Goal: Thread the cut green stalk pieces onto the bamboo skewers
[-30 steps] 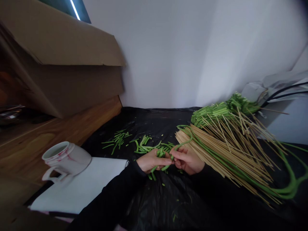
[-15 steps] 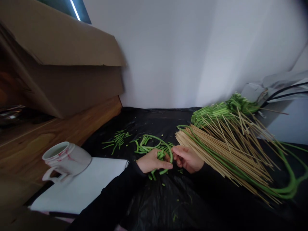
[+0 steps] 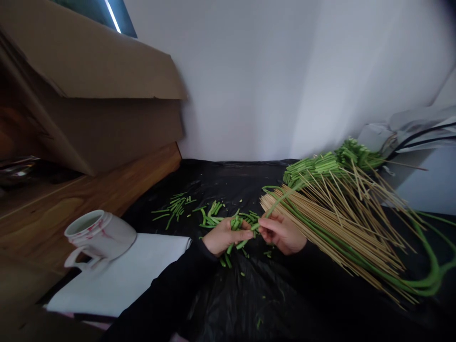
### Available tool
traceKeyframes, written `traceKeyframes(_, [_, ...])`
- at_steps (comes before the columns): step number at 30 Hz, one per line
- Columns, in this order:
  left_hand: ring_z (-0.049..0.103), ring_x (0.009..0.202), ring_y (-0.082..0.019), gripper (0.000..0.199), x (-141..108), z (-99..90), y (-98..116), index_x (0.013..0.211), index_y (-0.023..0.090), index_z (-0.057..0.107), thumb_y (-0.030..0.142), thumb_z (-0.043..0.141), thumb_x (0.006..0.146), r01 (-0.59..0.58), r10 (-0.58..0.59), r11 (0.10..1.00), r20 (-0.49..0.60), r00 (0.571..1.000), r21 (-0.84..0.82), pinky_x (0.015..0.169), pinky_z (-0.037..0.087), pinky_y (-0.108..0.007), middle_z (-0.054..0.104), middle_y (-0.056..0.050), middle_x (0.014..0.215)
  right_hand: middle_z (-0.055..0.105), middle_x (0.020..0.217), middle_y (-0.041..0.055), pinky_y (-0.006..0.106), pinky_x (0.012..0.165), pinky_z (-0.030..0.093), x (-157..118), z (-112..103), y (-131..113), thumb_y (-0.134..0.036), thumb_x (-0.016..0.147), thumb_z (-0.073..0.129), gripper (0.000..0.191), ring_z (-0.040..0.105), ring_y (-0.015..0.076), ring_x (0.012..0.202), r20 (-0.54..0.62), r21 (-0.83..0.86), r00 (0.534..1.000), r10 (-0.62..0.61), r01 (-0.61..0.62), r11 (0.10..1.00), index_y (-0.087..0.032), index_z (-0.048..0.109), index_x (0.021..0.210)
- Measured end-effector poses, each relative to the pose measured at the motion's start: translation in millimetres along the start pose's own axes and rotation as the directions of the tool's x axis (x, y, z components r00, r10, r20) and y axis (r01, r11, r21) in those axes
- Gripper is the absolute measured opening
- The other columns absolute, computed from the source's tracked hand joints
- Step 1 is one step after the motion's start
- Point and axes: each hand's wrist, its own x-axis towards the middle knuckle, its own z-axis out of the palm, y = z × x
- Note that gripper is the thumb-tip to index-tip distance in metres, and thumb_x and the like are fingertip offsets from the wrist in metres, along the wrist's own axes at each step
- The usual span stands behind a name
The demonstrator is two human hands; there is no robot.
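Observation:
Over the black plastic sheet (image 3: 235, 180), my left hand (image 3: 225, 235) is closed on several short green stem pieces (image 3: 235, 223). My right hand (image 3: 282, 232), just beside it, pinches a long green stem (image 3: 276, 203) that rises up and to the right past the sticks. The near end of this stem reaches the fingers of my left hand. Cut green pieces (image 3: 210, 221) lie behind and under my left hand, and a smaller scatter of thin pieces (image 3: 174, 206) is farther left.
Wooden sticks (image 3: 320, 223) with long green stems (image 3: 423, 287) on them lie at right, below bundled green stems (image 3: 320, 166). A mug (image 3: 103, 235) stands at left on a white sheet (image 3: 142, 266). Behind is a cardboard box (image 3: 124, 128) on a wooden surface (image 3: 71, 194).
The long stem, earlier curved leftward over my left hand, now points up and to the right. My right hand has shifted slightly right and now pinches it near my left fingers.

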Motion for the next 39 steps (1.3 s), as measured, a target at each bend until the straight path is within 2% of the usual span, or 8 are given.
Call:
traceKeyframes(11, [0.031, 0.037, -0.003, 0.030, 0, 14.5, -2, 0.069, 0.014, 0.055, 0.033, 0.077, 0.064, 0.090, -0.140, 0.879, -0.073, 0.987, -0.469, 0.038, 0.020, -0.017, 0.035, 0.009, 0.043, 0.066, 0.060, -0.0003, 0.024, 0.048, 0.038, -2, 6, -1, -0.033, 0.058, 0.078, 0.026, 0.055, 0.0113, 0.053, -0.013, 0.067, 0.982, -0.187, 0.188, 0.980, -0.019, 0.057, 0.063])
traceKeyframes(18, [0.029, 0.037, -0.002, 0.030, 5, 22.2, -7, 0.066, 0.014, 0.051, 0.029, 0.076, 0.067, 0.068, -0.164, 0.814, -0.116, 0.980, -0.577, 0.038, 0.023, -0.015, 0.033, 0.010, 0.044, 0.068, 0.068, 0.0007, 0.027, 0.056, 0.043, 2, 4, 9, -0.034, 0.064, 0.075, 0.023, 0.060, 0.0133, 0.060, -0.062, -0.047, 0.958, -0.280, 0.278, 0.960, -0.020, 0.058, 0.068])
traceKeyframes(23, [0.030, 0.038, -0.001, 0.032, 8, 24.2, -13, 0.062, 0.013, 0.049, 0.029, 0.076, 0.068, 0.052, -0.162, 0.771, -0.116, 0.980, -0.635, 0.040, 0.028, -0.014, 0.032, 0.010, 0.045, 0.064, 0.060, 0.0003, 0.030, 0.059, 0.046, 0, 8, 6, -0.034, 0.065, 0.074, 0.023, 0.060, 0.0152, 0.059, -0.113, -0.233, 0.933, -0.343, 0.311, 0.921, -0.020, 0.056, 0.066])
traceKeyframes(26, [0.031, 0.038, -0.001, 0.034, 10, 22.4, -11, 0.059, 0.014, 0.046, 0.029, 0.074, 0.070, 0.056, -0.189, 0.718, -0.117, 0.975, -0.694, 0.040, 0.030, -0.014, 0.033, 0.009, 0.046, 0.062, 0.061, -0.0003, 0.029, 0.057, 0.044, -5, 12, 10, -0.031, 0.068, 0.071, 0.018, 0.057, 0.0145, 0.058, -0.111, -0.358, 0.903, -0.414, 0.352, 0.865, -0.021, 0.056, 0.066])
traceKeyframes(30, [0.031, 0.037, -0.001, 0.020, 12, 10.1, -2, 0.072, 0.011, 0.055, 0.025, 0.066, 0.079, 0.019, -0.244, 0.581, -0.152, 0.958, -0.814, 0.037, 0.028, -0.012, 0.034, 0.009, 0.047, 0.060, 0.061, -0.0011, 0.026, 0.054, 0.040, -13, 20, 14, -0.025, 0.071, 0.067, 0.013, 0.053, 0.0122, 0.057, 0.048, -0.542, 0.845, -0.533, 0.470, 0.697, -0.021, 0.058, 0.062])
traceKeyframes(33, [0.037, 0.040, -0.001, 0.014, 12, -0.5, 3, 0.079, 0.009, 0.058, 0.022, 0.060, 0.084, -0.010, -0.200, 0.504, -0.128, 0.971, -0.864, 0.035, 0.028, -0.011, 0.042, 0.006, 0.053, 0.059, 0.056, -0.0022, 0.025, 0.050, 0.039, -13, 19, 11, -0.029, 0.069, 0.069, 0.013, 0.052, 0.0115, 0.052, -0.014, -0.510, 0.886, -0.463, 0.392, 0.765, -0.021, 0.059, 0.065])
traceKeyframes(36, [0.044, 0.045, -0.002, 0.013, 12, -5.7, 3, 0.079, 0.010, 0.058, 0.021, 0.058, 0.085, 0.001, -0.187, 0.464, -0.096, 0.978, -0.886, 0.037, 0.033, -0.012, 0.051, 0.002, 0.063, 0.062, 0.056, -0.0016, 0.025, 0.051, 0.043, -7, 10, 6, -0.035, 0.066, 0.073, 0.021, 0.055, 0.0118, 0.051, 0.026, -0.310, 0.965, -0.259, 0.255, 0.916, -0.019, 0.061, 0.070])
traceKeyframes(39, [0.051, 0.051, -0.004, 0.015, 11, -6.2, 1, 0.080, 0.011, 0.057, 0.025, 0.057, 0.086, 0.055, -0.220, 0.458, -0.053, 0.974, -0.887, 0.043, 0.040, -0.014, 0.056, 0.000, 0.070, 0.062, 0.056, -0.0024, 0.023, 0.046, 0.040, -2, 3, 7, -0.038, 0.061, 0.076, 0.028, 0.052, 0.0090, 0.045, 0.098, -0.062, 0.988, -0.122, 0.129, 0.990, -0.018, 0.060, 0.071])
